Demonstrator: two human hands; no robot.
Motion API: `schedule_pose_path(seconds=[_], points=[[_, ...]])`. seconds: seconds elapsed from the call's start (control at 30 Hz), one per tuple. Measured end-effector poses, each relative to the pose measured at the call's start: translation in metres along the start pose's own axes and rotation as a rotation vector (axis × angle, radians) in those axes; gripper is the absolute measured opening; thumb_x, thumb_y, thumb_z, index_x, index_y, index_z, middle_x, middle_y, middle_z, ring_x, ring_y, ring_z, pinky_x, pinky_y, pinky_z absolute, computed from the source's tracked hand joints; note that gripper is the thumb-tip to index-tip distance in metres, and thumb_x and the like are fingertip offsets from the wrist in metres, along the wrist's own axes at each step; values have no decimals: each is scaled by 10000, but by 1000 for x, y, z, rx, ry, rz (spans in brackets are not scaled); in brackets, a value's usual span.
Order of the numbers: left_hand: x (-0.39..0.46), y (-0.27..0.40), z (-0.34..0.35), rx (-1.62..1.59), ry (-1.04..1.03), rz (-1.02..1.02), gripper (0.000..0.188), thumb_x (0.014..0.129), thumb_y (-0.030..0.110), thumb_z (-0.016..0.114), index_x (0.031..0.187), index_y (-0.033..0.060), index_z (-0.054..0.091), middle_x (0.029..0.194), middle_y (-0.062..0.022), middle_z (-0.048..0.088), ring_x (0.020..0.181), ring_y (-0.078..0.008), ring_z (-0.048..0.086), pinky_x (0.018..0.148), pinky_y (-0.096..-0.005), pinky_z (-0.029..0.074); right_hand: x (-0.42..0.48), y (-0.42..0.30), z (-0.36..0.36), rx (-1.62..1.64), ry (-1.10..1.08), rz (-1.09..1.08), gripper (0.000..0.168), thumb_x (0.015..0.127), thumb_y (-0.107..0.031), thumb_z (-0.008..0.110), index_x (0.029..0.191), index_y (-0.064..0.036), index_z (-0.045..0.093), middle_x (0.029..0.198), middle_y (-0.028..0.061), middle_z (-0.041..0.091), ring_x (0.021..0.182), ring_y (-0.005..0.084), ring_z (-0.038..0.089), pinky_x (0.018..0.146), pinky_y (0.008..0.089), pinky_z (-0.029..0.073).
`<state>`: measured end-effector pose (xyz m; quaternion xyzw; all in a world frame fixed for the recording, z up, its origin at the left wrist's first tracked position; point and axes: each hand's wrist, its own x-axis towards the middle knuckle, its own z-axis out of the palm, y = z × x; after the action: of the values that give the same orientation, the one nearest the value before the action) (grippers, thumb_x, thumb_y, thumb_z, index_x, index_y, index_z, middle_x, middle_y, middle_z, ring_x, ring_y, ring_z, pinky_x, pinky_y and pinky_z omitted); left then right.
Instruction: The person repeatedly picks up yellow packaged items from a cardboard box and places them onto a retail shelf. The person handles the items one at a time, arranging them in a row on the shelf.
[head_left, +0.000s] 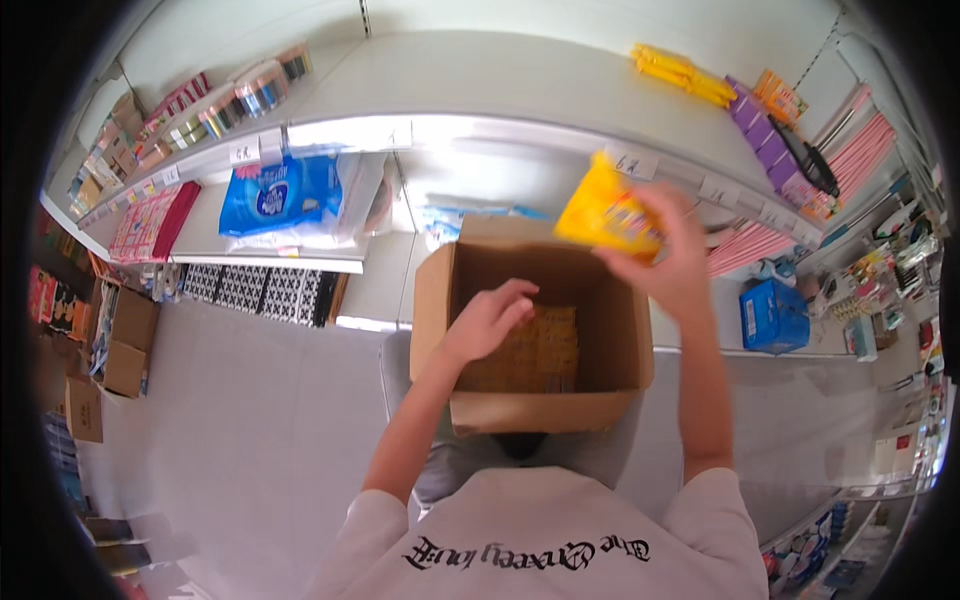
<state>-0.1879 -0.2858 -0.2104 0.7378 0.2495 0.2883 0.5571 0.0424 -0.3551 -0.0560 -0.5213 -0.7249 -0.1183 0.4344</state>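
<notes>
A yellow plastic packet (600, 214) is gripped in my right hand (671, 262), raised in front of the shelf edge and above the far right of an open cardboard box (540, 412). My left hand (491, 319) hovers over the box's left side, fingers partly curled with a gap at the thumb, and nothing shows in it. Inside the box, yellowish-brown packs (551, 349) cover part of the bottom; blur and shade hide their details. The box rests about my lap, its flaps folded outward.
The upper shelf (480, 75) carries a stack of yellow packets (682, 73) at right, beside purple boxes (757, 131). Clear round tubs (259, 88) stand at its left. Below sit a blue packet (277, 195) and a blue box (776, 316). More cartons (127, 337) stand at far left.
</notes>
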Motion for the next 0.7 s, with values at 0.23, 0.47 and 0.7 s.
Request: schedule_pose_path(seconds=[0.23,0.47,0.7], points=[[-2,7,-3,-163,-61,2,334,998,249,596,1144,-51,597,887,-106,707,693,-154,638,675,-311,525,-114,-1,94,104,-200,238,684,685,-188,893,1271,-83,557,1191,109,629,1080,321,603,956,420,489],[0,-4,-6,323,-91,-36,229,933,171,690,1054,-20,651,718,-114,673,615,-189,659,626,-300,506,-117,2,84,345,-387,336,720,719,-152,879,1346,-72,534,1219,119,619,1124,261,605,973,373,484],[4,-4,0,324,-170,-61,233,906,206,699,1032,16,652,755,-166,665,727,-357,663,658,-412,510,-103,35,78,519,-683,554,173,862,-53,737,1018,17,716,859,91,716,769,146,652,724,281,511]])
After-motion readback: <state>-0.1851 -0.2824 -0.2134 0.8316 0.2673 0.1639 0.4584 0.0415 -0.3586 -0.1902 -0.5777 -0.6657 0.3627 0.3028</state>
